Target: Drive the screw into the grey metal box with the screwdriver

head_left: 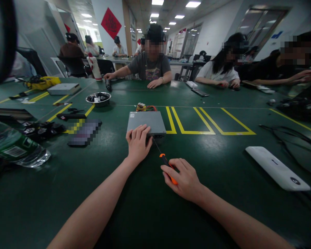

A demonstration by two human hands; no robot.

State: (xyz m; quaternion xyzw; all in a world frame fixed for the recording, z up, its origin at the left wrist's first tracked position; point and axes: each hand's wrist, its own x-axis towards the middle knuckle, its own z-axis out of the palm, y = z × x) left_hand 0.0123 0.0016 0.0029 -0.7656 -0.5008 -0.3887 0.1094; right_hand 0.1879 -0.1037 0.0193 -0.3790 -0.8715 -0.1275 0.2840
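A flat grey metal box (pixel 147 121) with a small white label lies on the green table (pixel 134 221), and a bundle of coloured wires (pixel 145 108) comes out behind it. My left hand (pixel 138 143) rests on the box's near left part, fingers over the top and thumb at its front edge. In my right hand (pixel 180 176) is an orange and black screwdriver (pixel 164 159), held by the handle. Its thin shaft points up and left to the front side of the box, close to my left thumb. Whether the tip touches a screw cannot be made out.
On the left are a water bottle (pixel 15 147), a phone (pixel 85 132), black parts and a metal bowl (pixel 98 99). A white power bank (pixel 277 167) and black cables (pixel 287 138) lie right. Several people sit beyond, one (pixel 154 65) directly opposite.
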